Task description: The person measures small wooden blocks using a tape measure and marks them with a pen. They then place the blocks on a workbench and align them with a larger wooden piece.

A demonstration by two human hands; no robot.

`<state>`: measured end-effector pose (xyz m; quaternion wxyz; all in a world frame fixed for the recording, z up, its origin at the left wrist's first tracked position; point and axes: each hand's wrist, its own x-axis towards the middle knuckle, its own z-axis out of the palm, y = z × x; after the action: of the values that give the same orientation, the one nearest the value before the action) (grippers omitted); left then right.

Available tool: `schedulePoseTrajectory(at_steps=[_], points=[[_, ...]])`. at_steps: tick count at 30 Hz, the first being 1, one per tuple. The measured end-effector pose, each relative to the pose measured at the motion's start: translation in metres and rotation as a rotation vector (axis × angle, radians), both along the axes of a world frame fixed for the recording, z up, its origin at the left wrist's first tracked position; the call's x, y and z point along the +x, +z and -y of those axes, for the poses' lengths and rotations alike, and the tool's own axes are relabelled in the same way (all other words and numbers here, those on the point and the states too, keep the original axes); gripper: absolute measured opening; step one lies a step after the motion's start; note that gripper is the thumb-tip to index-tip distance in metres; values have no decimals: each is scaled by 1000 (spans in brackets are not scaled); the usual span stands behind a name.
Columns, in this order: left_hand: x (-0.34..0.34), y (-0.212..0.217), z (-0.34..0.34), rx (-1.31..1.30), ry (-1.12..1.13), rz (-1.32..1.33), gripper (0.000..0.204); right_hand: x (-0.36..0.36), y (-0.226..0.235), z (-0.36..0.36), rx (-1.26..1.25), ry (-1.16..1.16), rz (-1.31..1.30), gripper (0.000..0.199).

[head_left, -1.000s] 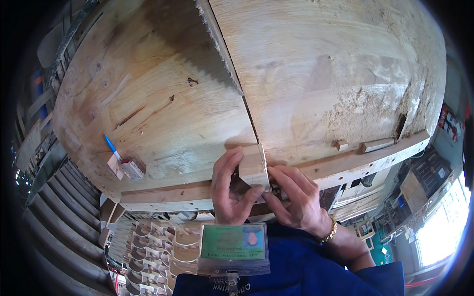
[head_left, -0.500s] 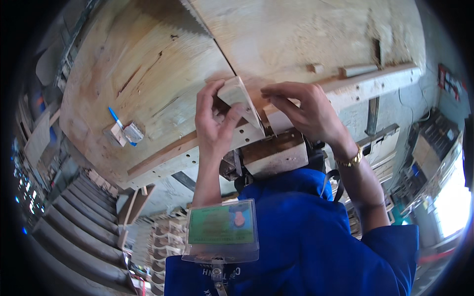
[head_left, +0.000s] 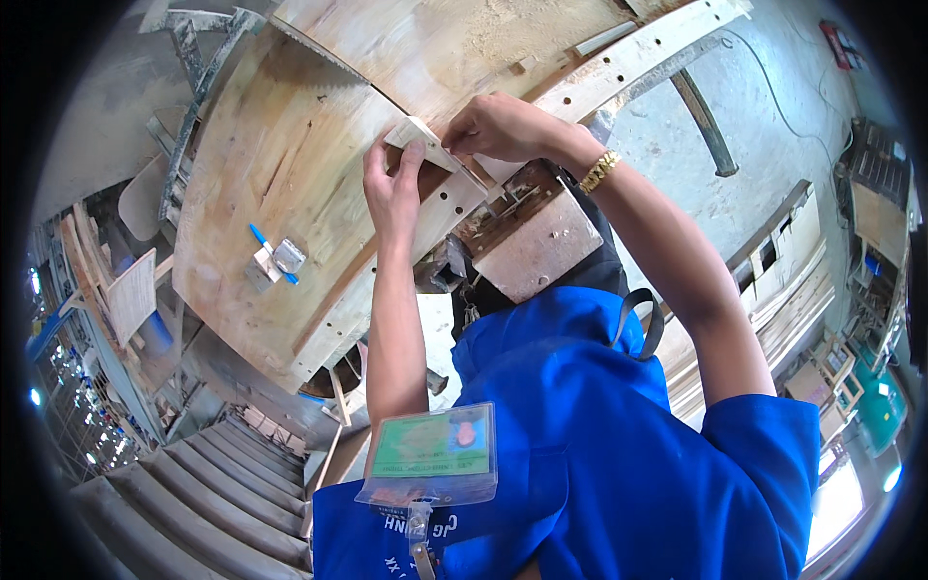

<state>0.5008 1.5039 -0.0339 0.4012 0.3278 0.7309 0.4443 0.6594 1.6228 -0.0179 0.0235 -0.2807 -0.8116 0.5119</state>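
Observation:
A small pale wooden block (head_left: 421,138) with a slanted outline stands on the plywood bench top (head_left: 280,174), at the near end of a dark slot. My left hand (head_left: 391,193) grips it from the left, thumb on the near face and fingers behind. Beside its right edge, my right hand (head_left: 503,128) is closed with bent fingers. Whatever those fingertips hold, if anything, is hidden. Farther along the slot, a toothed saw blade (head_left: 324,60) shows above the bench top.
A pale wooden rail (head_left: 619,70) with drilled holes runs along the bench's near edge. On the left lie a blue pen (head_left: 274,253) and a small block (head_left: 263,271). Wood offcuts (head_left: 601,41) sit at the far right. A wooden box (head_left: 538,246) is just below the rail.
My right hand has moved in from an open pose above the rail and closed at the block's right edge. My left hand still holds the block. The whole view has shifted.

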Motion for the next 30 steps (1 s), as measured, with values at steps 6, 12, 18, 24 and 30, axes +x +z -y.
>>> schedulePoseTrajectory(at_steps=[6,12,18,24,30], points=[[-5,-9,3,1,-17,-67,65,0,-1,6,16,-15,1,24],[-2,-10,4,15,5,-78,62,0,-5,7,49,-22,-15,25],[5,-7,5,67,-8,-73,59,0,-6,6,44,-22,-15,24],[3,-9,6,42,-4,-78,58,-1,-1,7,29,-14,26,24],[1,-8,5,19,-23,-88,60,-1,-2,6,33,-11,21,23]])
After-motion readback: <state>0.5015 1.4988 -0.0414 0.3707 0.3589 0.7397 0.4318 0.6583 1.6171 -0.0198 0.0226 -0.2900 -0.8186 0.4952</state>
